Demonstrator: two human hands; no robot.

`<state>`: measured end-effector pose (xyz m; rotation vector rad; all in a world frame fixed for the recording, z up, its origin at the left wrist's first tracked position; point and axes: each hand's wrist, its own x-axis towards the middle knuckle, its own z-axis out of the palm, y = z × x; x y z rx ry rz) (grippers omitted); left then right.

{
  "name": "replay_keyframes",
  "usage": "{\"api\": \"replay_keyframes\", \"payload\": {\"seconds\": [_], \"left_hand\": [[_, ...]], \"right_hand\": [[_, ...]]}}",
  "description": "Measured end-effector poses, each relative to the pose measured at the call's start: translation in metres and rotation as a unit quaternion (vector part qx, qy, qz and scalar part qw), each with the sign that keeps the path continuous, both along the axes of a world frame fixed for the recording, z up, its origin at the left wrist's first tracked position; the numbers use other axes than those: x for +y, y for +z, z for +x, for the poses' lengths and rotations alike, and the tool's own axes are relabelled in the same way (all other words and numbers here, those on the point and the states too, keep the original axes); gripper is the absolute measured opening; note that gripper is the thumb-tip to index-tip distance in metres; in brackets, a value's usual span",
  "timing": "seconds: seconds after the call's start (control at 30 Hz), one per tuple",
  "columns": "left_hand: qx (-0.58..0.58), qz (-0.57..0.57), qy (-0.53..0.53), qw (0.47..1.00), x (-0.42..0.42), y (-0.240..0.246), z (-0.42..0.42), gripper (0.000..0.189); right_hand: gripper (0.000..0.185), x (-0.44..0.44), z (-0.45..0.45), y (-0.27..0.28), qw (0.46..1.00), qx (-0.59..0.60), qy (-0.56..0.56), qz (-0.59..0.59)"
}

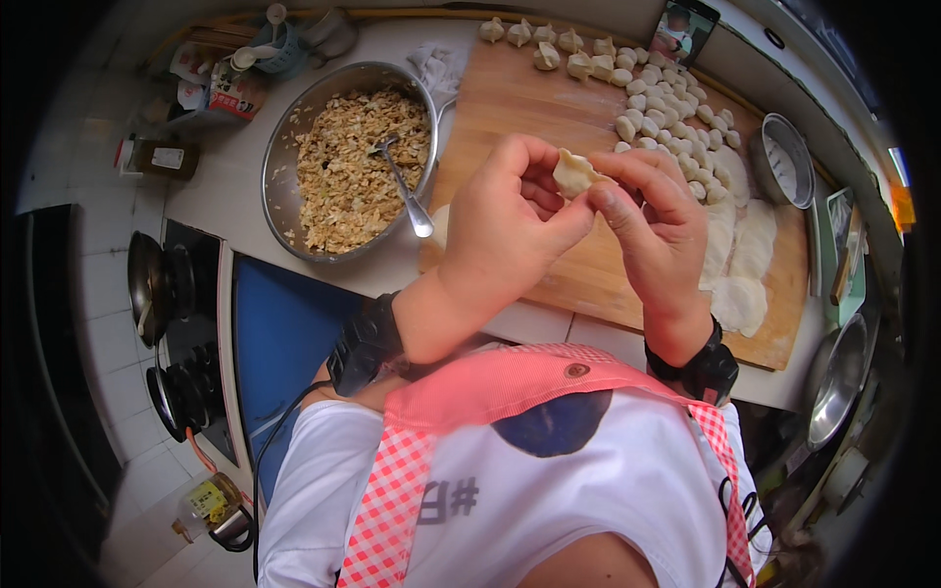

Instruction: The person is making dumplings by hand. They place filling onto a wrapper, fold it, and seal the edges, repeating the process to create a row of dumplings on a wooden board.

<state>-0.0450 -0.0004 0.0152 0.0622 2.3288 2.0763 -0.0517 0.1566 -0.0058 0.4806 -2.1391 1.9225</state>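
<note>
Between my two hands, above the wooden board (588, 287), is a dumpling (573, 173) with a pinched dough edge. My left hand (514, 202) grips its left side; my right hand (650, 213) pinches its right end with thumb and forefinger. Left of the hands stands a steel bowl (273, 220) of chopped filling (345, 173), with a metal spoon (408, 195) resting in it. At the board's far edge sit several finished dumplings (545, 55). Many small dough pieces (665, 110) lie beside them, and flattened wrappers (739, 305) are at the right. A pale round piece behind my left wrist is partly hidden.
A phone (684, 33) leans at the back. A small metal bowl (786, 162) of white powder stands at the board's right edge, near a green tray (838, 294). Farther left are a jar (165, 158), a blue basket (283, 55) and a stove with a pan (151, 287).
</note>
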Motion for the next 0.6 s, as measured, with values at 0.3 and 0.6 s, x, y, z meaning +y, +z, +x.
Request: {"api": "replay_keyframes", "payload": {"seconds": [0.3, 0.6], "left_hand": [[0.05, -0.208, -0.033, 0.976, 0.025, -0.011, -0.005, 0.043], [-0.152, 0.002, -0.042, 0.988, 0.042, -0.033, -0.032, 0.039]], "right_hand": [[0.017, 0.017, -0.004, -0.017, 0.987, 0.086, -0.073, 0.118], [0.03, 0.05, -0.011, -0.031, 0.986, -0.112, -0.06, -0.106]]}}
